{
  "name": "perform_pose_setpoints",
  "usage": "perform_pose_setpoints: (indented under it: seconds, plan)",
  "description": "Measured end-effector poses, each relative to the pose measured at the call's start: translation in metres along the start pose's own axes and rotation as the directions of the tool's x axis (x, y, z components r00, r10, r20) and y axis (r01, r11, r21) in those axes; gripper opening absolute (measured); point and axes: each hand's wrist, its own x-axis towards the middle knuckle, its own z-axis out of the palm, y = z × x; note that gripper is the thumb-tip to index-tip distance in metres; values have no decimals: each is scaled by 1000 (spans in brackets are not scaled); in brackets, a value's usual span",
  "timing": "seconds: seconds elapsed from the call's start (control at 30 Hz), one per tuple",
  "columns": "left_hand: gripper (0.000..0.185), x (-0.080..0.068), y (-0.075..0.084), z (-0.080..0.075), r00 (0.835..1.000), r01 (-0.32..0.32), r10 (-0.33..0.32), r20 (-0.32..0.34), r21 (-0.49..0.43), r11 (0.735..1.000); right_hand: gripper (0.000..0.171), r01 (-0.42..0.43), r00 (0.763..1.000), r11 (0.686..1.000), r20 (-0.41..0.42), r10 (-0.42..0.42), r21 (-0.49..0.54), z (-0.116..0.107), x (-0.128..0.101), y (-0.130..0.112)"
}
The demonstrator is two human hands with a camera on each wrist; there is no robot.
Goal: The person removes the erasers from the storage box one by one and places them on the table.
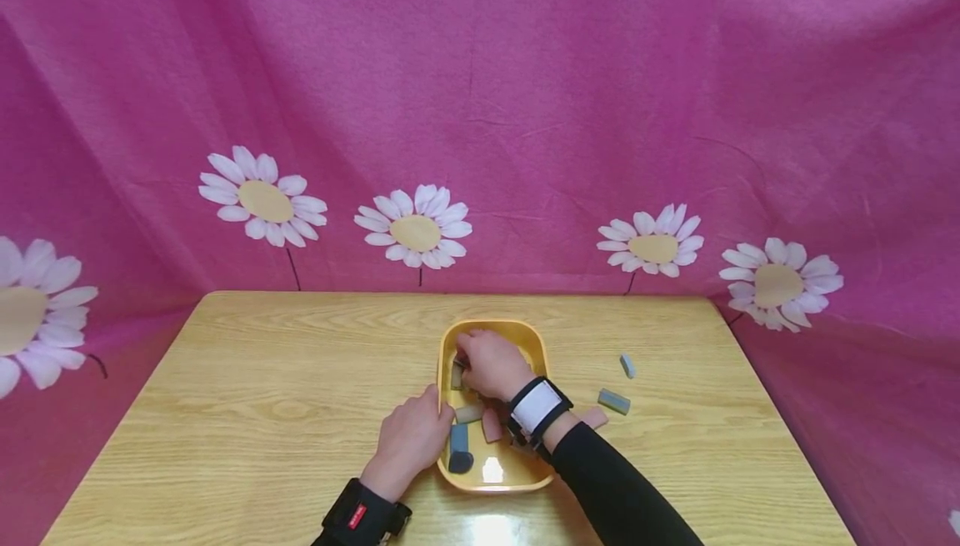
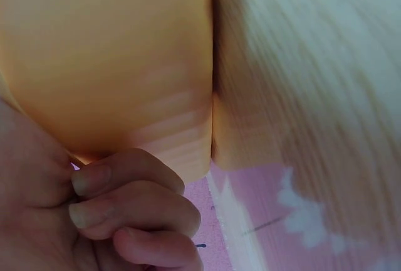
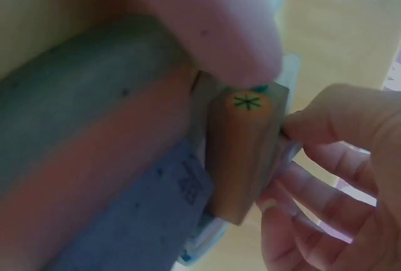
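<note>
Orange block (image 3: 241,152) sits pinched in the right hand (image 1: 491,365), which curls its grip at twelve o'clock inside the yellow tray (image 1: 536,342). Left hand (image 1: 411,439) curls against the tray's nine o'clock rim; whether it grasps is unclear. Other tray pieces are blurred.

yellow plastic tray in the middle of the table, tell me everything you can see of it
The yellow plastic tray is a glossy rounded rectangle with a raised rim, lying flat on the light wooden table, long side running away from the person. Its near floor shows a bright glare. Several small grey and pink blocks lie inside. The left hand rests against its left rim, fingers curled; the right hand reaches into its far half, pinching a small piece.
</note>
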Motion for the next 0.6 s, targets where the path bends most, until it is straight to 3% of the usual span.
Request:
perform_pose_setpoints:
  seconds: [0.17,0.3,0.47,0.6]
  plan:
    - [26,0,1,0,1000,9,-8,18,-15,1000,21,-83,996,991,-26,86,109,-21,-4,12]
    - [26,-2,1,0,1000,7,-7,19,-21,1000,21,-131,980,977,-124,153,167,-47,-10,30]
    - [26,-4,1,-2,1000,5,-5,17,-18,1000,22,-176,942,965,-250,222,194,-67,-22,69]
    - [26,-4,2,-2,1000,1,-1,20,-13,1000,20,-260,905,947,-294,308,190,-66,-36,106]
